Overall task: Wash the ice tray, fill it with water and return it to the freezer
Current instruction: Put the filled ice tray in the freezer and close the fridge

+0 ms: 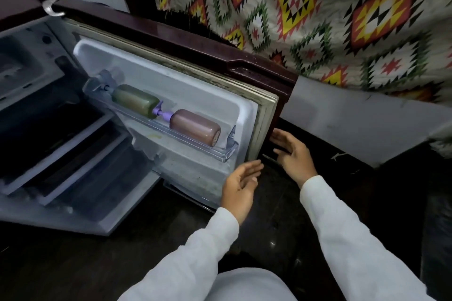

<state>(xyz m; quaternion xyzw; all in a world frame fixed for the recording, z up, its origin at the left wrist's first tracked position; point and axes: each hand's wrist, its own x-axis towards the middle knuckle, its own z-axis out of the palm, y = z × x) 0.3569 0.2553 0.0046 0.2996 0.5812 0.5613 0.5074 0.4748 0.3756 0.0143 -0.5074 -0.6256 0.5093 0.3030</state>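
Head view showed the fridge door (171, 95) wide open. The left hand (241, 179) and right hand (292, 155) were by its edge, grip spread, holding nothing, maybe to swing it. No ice tray was seen.

I see a glossy maroon door (256, 66) with white plastic lining, a clear plastic shelf (220, 151), patterned woven cloth (342, 19), and a glossy dark floor (274, 239).
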